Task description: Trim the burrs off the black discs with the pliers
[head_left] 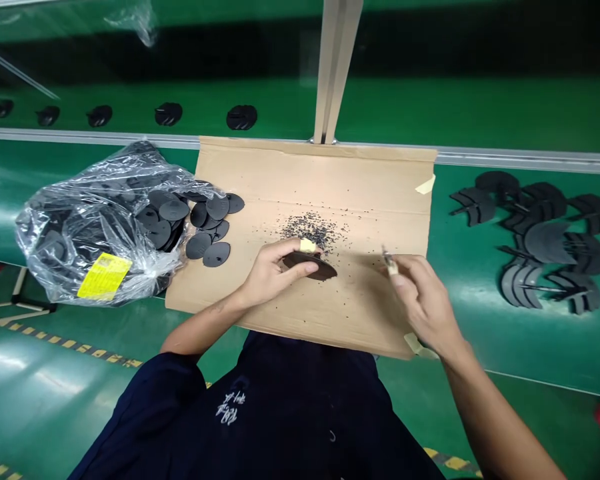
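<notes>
- Left hand (267, 272): one, wrapped with yellow tape (308, 246) at a finger; thumb and fingers clamped on a dark disc (321, 269), tilted above the middle of the cardboard (260, 167);
- Right hand (429, 305): one, near the cardboard's right edge; thumb and fingers closed on a small pointed tool (385, 253), its tip blurred, apart from the disc;
- Black crumbs (313, 229): many, scattered mid-cardboard, thickest just beyond the left hand;
- Clear bag (75, 200): one, with yellow label (104, 276), overlapping the cardboard's left edge; loose discs (217, 254) spilling from it onto that side;
- Curved black pieces (545, 233): a cluster, on the green table (470, 280), right of the cardboard's right edge.
</notes>
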A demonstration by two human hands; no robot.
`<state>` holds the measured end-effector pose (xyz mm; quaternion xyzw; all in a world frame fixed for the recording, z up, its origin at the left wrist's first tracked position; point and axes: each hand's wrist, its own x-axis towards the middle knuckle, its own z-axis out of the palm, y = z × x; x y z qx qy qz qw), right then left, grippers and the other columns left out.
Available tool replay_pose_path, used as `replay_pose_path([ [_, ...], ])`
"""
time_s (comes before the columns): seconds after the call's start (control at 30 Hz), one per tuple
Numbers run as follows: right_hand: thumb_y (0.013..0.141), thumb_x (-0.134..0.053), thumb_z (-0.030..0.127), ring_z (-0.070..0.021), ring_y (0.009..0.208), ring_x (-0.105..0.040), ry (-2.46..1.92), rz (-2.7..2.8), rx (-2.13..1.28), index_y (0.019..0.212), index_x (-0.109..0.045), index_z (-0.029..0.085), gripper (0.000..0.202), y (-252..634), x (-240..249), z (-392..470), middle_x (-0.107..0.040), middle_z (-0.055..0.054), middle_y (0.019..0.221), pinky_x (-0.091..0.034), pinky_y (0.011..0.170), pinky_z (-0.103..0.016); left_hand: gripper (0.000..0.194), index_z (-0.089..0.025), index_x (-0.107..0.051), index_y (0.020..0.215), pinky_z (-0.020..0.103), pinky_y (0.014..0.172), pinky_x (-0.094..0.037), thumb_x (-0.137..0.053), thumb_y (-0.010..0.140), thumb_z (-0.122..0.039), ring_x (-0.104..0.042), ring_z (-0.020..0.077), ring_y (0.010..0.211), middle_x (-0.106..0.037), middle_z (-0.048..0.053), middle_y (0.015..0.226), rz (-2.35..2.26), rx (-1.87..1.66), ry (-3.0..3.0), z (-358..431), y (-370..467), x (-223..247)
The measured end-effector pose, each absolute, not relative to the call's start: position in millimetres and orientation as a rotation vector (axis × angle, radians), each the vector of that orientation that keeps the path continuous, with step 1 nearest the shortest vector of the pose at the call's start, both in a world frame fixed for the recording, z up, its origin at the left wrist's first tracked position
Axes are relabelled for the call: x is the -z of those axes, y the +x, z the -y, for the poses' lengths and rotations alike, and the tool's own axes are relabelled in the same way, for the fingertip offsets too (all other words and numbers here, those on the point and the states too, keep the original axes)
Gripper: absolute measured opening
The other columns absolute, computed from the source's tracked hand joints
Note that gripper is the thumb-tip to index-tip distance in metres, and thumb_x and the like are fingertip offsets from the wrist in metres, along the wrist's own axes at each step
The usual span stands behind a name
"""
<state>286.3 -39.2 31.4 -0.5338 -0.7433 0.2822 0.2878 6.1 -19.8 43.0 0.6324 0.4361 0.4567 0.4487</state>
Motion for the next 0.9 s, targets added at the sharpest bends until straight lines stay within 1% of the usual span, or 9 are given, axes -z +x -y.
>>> replay_pose_path([
  [0.1,0.107,-0.032,0.045,-0.0201,0.083,-0.066,-1.294,1.738,-1.175,0.117,-0.061,0.024,0.037,273.5,-50.8,37.7,-0.067,-0.006,0.094,-0.055,0.076,-0.036,0.025,-0.018,-0.077,0.098,0.026,0.073,-0.057,-0.075,0.089,-0.042,-0.07,0.0142,0.08,-0.077,0.005,0.088,-1.021,-1.164,1.73,21.1,11.5,-52.6],
  [0.17,0.104,-0.043,0.048,-0.0193,0.082,-0.065,-1.234,1.774,-1.274,0.116,-0.06,0.023,0.031,266.9,-62.9,38.5,-0.067,-0.006,0.096,-0.055,0.074,-0.033,0.022,-0.02,-0.078,0.099,0.026,0.07,-0.055,-0.076,0.089,-0.039,-0.069,0.0132,0.077,-0.077,0.004,0.086,-0.992,-1.175,1.813,21.3,11.5,-55.9],
  [0.23,0.1,-0.056,0.046,-0.0198,0.085,-0.066,-1.18,1.951,-1.182,0.117,-0.059,0.024,0.028,262.0,-72.8,38.8,-0.069,-0.007,0.101,-0.055,0.076,-0.033,0.02,-0.02,-0.078,0.101,0.024,0.068,-0.054,-0.077,0.089,-0.035,-0.068,0.0122,0.076,-0.076,0.004,0.085,-0.955,-1.175,1.861,21.8,10.0,-57.5],
  [0.3,0.098,-0.06,0.038,-0.0221,0.093,-0.066,-1.097,2.15,-0.987,0.124,-0.058,0.023,0.03,258.8,-79.6,38.0,-0.07,-0.008,0.107,-0.055,0.082,-0.036,0.019,-0.019,-0.078,0.102,0.023,0.069,-0.055,-0.076,0.089,-0.033,-0.069,0.0118,0.077,-0.077,0.004,0.087,-0.923,-1.179,1.882,22.8,8.2,-58.3],
  [0.47,0.101,-0.054,0.029,-0.0278,0.103,-0.064,-0.968,2.373,-0.583,0.138,-0.054,0.018,0.039,255.5,-82.0,34.6,-0.068,-0.015,0.12,-0.056,0.088,-0.044,0.023,-0.02,-0.079,0.102,0.025,0.07,-0.057,-0.074,0.09,-0.038,-0.071,0.0128,0.078,-0.078,0.005,0.087,-0.936,-1.178,1.928,25.1,5.6,-59.6],
  [0.57,0.102,-0.052,0.03,-0.0264,0.096,-0.064,-0.97,2.433,-0.468,0.137,-0.055,0.016,0.038,255.1,-78.6,33.5,-0.069,-0.015,0.115,-0.056,0.084,-0.042,0.024,-0.02,-0.079,0.1,0.025,0.067,-0.057,-0.074,0.09,-0.041,-0.07,0.0127,0.075,-0.078,0.005,0.085,-0.953,-1.177,1.968,24.4,5.1,-60.2],
  [0.77,0.102,-0.053,0.032,-0.022,0.079,-0.063,-0.929,2.532,-0.204,0.124,-0.062,0.018,0.027,258.8,-81.7,27.8,-0.072,-0.011,0.097,-0.051,0.071,-0.036,0.021,-0.02,-0.079,0.105,0.023,0.069,-0.058,-0.078,0.088,-0.031,-0.073,0.0119,0.076,-0.079,0.004,0.086,-0.841,-1.231,1.992,22.2,6.0,-59.1],
  [0.83,0.102,-0.055,0.031,-0.0208,0.075,-0.063,-0.938,2.558,-0.201,0.116,-0.065,0.019,0.022,261.3,-82.7,24.4,-0.072,-0.009,0.09,-0.05,0.067,-0.034,0.021,-0.019,-0.079,0.104,0.022,0.066,-0.058,-0.078,0.088,-0.031,-0.073,0.0117,0.074,-0.079,0.005,0.086,-0.827,-1.227,1.98,22.0,6.7,-56.9],
  [0.9,0.102,-0.056,0.032,-0.0196,0.073,-0.063,-0.964,2.512,-0.347,0.11,-0.067,0.019,0.019,261.6,-79.5,22.6,-0.072,-0.008,0.085,-0.049,0.065,-0.033,0.021,-0.018,-0.079,0.101,0.022,0.063,-0.056,-0.079,0.087,-0.034,-0.071,0.0112,0.072,-0.079,0.005,0.084,-0.836,-1.232,1.954,22.0,7.6,-53.6],
])
